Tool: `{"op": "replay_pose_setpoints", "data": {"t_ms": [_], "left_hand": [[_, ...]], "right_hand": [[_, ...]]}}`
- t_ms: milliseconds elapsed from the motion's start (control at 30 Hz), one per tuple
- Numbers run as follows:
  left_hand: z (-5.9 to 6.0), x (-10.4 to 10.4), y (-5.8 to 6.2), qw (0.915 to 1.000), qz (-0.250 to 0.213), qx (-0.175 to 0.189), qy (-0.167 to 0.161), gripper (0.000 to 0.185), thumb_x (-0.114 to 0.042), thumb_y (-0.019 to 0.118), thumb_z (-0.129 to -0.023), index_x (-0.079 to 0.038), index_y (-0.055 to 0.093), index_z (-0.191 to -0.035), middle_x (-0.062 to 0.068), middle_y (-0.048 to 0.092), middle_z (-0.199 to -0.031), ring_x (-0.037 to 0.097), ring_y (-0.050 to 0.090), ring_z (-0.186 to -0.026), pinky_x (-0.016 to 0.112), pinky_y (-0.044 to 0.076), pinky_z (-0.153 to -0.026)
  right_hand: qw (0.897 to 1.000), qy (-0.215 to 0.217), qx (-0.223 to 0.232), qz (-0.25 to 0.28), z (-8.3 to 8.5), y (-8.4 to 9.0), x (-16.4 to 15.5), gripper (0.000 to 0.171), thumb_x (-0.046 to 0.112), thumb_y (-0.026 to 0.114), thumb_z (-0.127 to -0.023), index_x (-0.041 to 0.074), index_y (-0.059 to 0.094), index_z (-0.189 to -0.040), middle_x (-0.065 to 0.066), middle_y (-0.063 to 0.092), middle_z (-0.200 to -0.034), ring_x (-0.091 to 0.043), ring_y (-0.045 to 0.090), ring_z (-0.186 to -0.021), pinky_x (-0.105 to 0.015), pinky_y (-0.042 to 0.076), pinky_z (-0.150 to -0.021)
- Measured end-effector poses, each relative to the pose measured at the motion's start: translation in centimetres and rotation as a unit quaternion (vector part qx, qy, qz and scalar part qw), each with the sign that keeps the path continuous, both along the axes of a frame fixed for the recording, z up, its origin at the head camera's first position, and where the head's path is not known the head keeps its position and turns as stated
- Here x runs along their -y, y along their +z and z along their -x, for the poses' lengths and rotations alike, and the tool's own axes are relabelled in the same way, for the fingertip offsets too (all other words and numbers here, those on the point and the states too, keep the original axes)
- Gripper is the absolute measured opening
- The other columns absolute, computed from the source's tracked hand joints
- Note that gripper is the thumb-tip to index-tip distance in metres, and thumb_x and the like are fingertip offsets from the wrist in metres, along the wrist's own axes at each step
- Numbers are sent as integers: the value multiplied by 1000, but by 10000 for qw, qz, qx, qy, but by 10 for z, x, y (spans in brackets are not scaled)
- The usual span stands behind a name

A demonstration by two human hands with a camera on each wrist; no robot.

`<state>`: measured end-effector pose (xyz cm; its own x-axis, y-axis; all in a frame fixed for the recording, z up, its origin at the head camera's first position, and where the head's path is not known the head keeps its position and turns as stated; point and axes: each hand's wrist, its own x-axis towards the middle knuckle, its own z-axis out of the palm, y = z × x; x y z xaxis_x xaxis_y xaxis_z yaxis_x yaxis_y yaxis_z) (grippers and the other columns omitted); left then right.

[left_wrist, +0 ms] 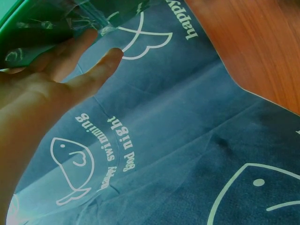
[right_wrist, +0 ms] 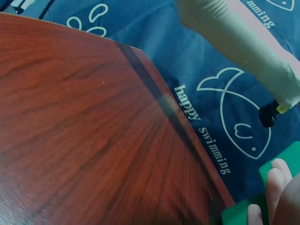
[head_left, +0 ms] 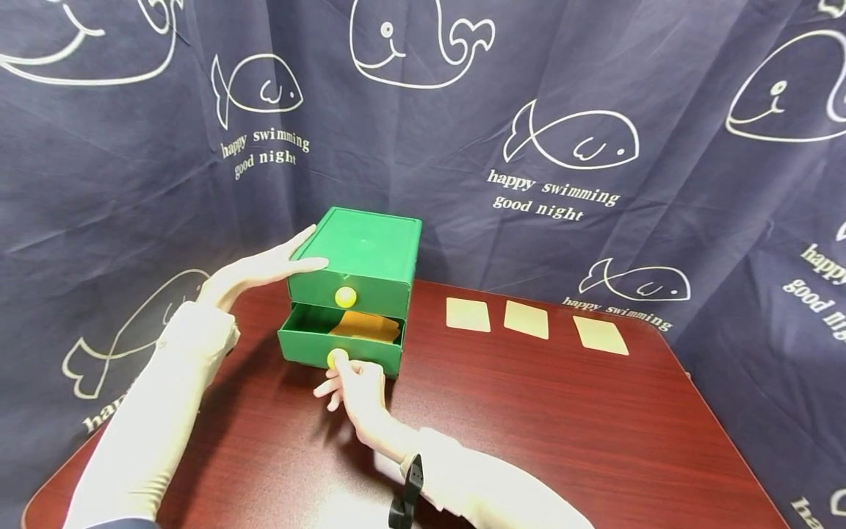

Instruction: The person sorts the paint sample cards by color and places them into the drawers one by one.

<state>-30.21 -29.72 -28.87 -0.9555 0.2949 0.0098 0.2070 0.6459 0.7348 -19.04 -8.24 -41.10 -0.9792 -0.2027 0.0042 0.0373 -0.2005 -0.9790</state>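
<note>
Three cards (head_left: 526,319) show only in the head view.

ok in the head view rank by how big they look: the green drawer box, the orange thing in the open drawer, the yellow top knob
1. green drawer box, clearly largest.
2. orange thing in the open bottom drawer, only partly visible over the drawer wall.
3. yellow top knob, smallest.
All three sit at about the same nearness, so the order is sound.

orange card (head_left: 366,326) half hidden under the upper drawer (head_left: 344,292).
</note>
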Motion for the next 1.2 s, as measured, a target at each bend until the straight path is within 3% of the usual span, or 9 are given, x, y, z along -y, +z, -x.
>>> {"op": "replay_pose_setpoints", "data": {"t_ms": [233,467,667,867,1200], "left_hand": [[-1,0,0,9999,-22,-88,-105,89,-51,58,-92,-32,-2,-155,-11,0,-163,14,4,-150,51,10,-123],[1,-2,0,9994,-11,-295,-204,87,-45,57,-94,-24,0,-157,-6,3,-164,16,5,-150,49,8,-123],[1,-2,1,9998,103,-143,5,87,-51,56,-93,-25,1,-156,-6,3,-164,17,3,-151,50,8,-123],[0,-1,2,9999,77,-13,94,87,-52,55,-93,-26,1,-156,-7,2,-164,16,2,-151,51,8,-123],[2,0,0,10000,-3,-77,38,88,-48,57,-94,-23,0,-157,-4,1,-164,18,2,-151,51,8,-123]], "right_hand": [[9996,-155,-90,-197,12,1,3,45,31,59,-95,-12,65,-85,-38,65,-75,-6,56,-39,-19,42,-38],[9994,-236,-125,-224,24,2,4,47,29,59,-95,-17,64,-87,-36,66,-72,-6,56,-39,-20,44,-39],[9991,-254,-175,-277,33,3,4,45,29,57,-95,-15,64,-86,-32,67,-69,-8,55,-37,-26,50,-42],[9997,-91,-25,-220,43,4,4,43,29,56,-96,-12,64,-88,-37,66,-76,-9,55,-35,-28,54,-45],[9992,283,279,-52,52,6,3,46,34,52,-99,-11,61,-94,-40,65,-86,-10,55,-37,-21,50,-43]]}}
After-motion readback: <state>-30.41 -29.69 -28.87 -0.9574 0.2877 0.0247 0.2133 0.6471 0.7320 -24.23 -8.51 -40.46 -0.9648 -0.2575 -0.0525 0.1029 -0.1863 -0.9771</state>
